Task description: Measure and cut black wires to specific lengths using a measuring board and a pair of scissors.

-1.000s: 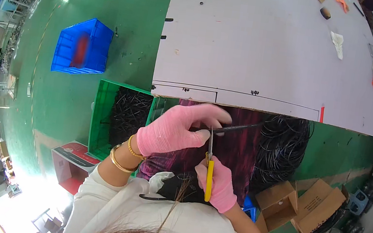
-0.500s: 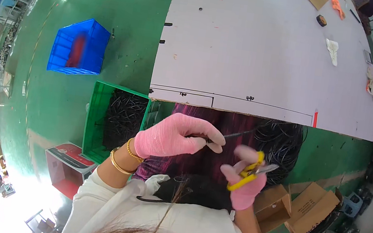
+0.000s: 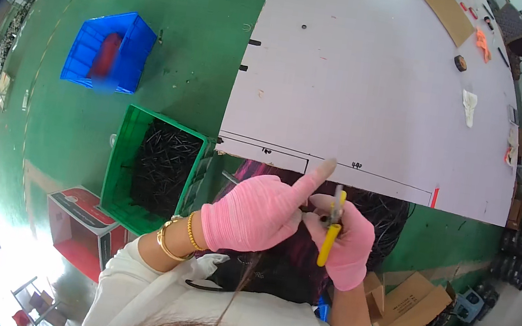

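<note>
1. The left hand (image 3: 254,212), in a pink glove, is raised in front of the person's chest with its index finger stretched out toward the edge of the white table (image 3: 363,97); the other fingers curl in toward the right hand. What they pinch is hidden, so I cannot tell whether they hold anything.
2. The right hand (image 3: 346,245), also gloved in pink, is closed around yellow-handled scissors (image 3: 330,229), held upright with the blades pointing up toward the table edge.
3. The two hands touch, just above a dark heap of black cables (image 3: 394,215) lying below the table edge.
4. To the left, a green crate (image 3: 114,172) stands on the green floor, filled with more black cable pieces.
5. Farther off, a blue crate (image 3: 83,48) holds something red, too blurred to make out.
6. Brown cardboard boxes (image 3: 410,311) sit open at the person's right.
</note>
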{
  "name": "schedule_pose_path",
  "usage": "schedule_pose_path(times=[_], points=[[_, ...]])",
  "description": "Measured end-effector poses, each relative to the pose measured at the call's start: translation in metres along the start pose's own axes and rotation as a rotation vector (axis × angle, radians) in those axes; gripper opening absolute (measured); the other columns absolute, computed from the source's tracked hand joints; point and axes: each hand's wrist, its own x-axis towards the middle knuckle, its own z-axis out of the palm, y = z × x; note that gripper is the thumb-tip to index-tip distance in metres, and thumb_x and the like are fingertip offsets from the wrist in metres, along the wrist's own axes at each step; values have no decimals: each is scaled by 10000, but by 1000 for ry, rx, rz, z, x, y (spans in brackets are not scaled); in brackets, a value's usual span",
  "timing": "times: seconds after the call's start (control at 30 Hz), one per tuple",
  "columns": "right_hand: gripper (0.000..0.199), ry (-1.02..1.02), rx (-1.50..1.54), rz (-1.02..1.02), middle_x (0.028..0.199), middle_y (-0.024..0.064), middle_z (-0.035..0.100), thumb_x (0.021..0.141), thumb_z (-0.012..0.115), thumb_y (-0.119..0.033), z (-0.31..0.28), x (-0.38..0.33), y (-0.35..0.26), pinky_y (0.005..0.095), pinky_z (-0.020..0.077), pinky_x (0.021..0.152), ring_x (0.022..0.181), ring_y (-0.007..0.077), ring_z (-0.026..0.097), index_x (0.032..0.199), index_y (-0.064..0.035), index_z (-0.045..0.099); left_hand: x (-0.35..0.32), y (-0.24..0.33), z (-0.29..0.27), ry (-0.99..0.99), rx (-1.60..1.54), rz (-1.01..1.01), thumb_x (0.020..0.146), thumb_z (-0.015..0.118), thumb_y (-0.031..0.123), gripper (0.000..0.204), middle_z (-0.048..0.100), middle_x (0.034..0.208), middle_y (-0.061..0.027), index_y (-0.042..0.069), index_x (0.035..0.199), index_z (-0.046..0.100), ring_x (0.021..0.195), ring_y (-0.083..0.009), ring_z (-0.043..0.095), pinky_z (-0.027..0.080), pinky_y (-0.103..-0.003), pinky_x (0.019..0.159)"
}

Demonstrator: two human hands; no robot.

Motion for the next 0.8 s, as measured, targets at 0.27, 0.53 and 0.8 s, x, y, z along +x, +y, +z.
schedule_pose_path(times=[0.27,0.53,0.8], points=[[139,-16,-113,-44,731,12,607,811,735,21,15,19,6,228,471,603,641,70,548,913,-3,644,11,-14,-9,101,-98,29,760,591,-58,715,660,780,-111,5,1444,392,718,-373,628,497,-428,654],[150,152,-113,146,749,11,601,821,767,-20,31,25,13,236,443,603,648,79,502,925,-26,660,-4,-43,13,303,457,49,741,662,170,378,608,1008,37,190,1118,686,938,-167,601,489,-335,787],[242,131,-177,310,829,46,664,812,789,-36,33,24,24,229,488,686,737,88,579,1020,7,673,3,-59,31,427,490,-1,701,716,201,371,537,991,76,243,1070,723,958,-138,530,466,-315,784]])
